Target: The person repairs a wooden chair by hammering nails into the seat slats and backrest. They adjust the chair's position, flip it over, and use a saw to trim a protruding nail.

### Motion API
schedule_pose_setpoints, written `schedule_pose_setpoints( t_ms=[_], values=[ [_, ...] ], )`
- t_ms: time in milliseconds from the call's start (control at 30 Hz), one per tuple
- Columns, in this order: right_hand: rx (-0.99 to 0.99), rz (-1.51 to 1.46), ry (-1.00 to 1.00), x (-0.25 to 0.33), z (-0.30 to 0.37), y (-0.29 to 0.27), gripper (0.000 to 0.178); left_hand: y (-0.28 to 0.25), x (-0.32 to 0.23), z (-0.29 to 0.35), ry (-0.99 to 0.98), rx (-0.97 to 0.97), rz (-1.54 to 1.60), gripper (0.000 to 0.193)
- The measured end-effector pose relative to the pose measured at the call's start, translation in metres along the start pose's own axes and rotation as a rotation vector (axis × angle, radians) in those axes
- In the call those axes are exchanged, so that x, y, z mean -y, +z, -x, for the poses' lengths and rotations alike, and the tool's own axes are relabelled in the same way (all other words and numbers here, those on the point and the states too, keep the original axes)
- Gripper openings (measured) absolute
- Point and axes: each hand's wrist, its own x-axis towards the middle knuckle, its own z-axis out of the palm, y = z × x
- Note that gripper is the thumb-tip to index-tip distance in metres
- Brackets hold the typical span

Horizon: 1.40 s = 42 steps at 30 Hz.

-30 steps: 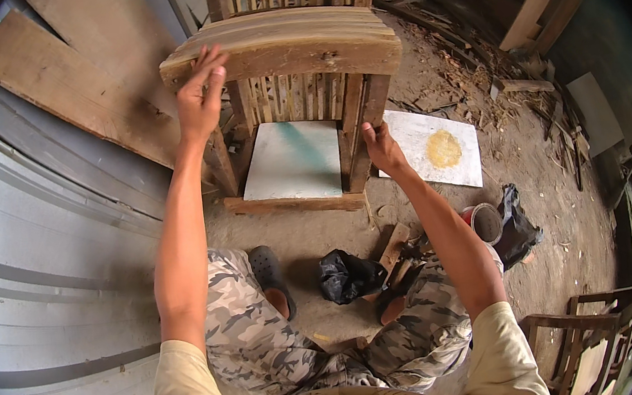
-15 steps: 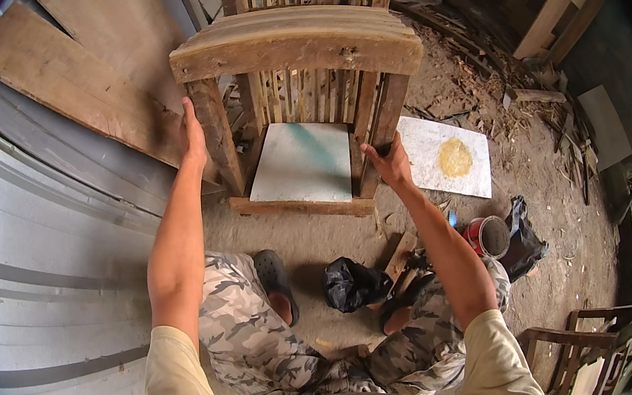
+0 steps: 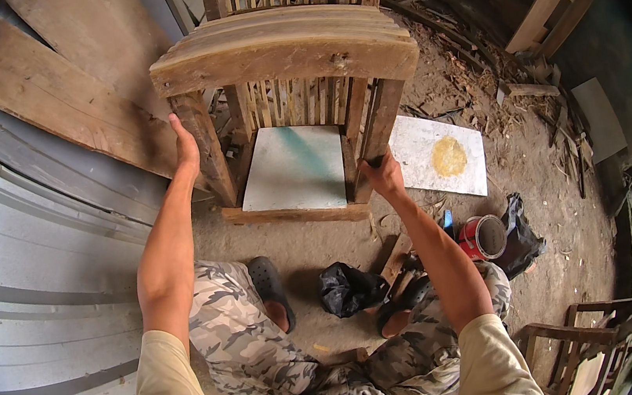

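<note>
A wooden chair [image 3: 260,66] with a slatted back and a thick curved front piece stands upright before me. Low between its legs lies a flat white panel [image 3: 293,170] with a green smear, above the bottom front rail [image 3: 294,214]. My left hand [image 3: 186,152] holds the outer side of the left front leg, its fingers partly hidden. Lower down, my right hand [image 3: 386,175] is closed round the right front leg, thumb on the front; its other fingers are mostly hidden behind the wood.
A white board [image 3: 417,153] with a yellow patch lies right of the chair. Nearer are a red can [image 3: 482,238] and a black plastic bag [image 3: 348,288]. Wood planks [image 3: 59,95] and metal sheeting [image 3: 43,286] stand along the left. Wood scraps [image 3: 549,106] litter the right.
The chair and both hands sit slightly further left in view, and the chair looks slightly larger. My right hand has slid a little down the leg; both hands keep their hold.
</note>
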Motion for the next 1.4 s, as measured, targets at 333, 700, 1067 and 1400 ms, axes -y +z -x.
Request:
schedule_pose_setpoints(
  t_ms=[333,700,1067,1400],
  values=[
    [0.039,0.124,-0.013,0.018,-0.075,-0.027,0.054,0.043,-0.041,0.015,0.008,-0.216,-0.230,0.114],
    [0.072,0.078,-0.014,0.018,-0.079,-0.026,0.060,0.055,-0.051,0.030,0.027,-0.244,-0.265,0.115],
    [0.448,0.394,0.237,0.037,-0.070,-0.076,0.067,0.037,-0.013,0.059,0.131,-0.327,-0.258,0.109],
    [-0.036,-0.489,0.079,0.158,-0.006,-0.131,0.104,0.024,0.103,0.100,0.366,-0.488,-0.227,0.087]
  ],
)
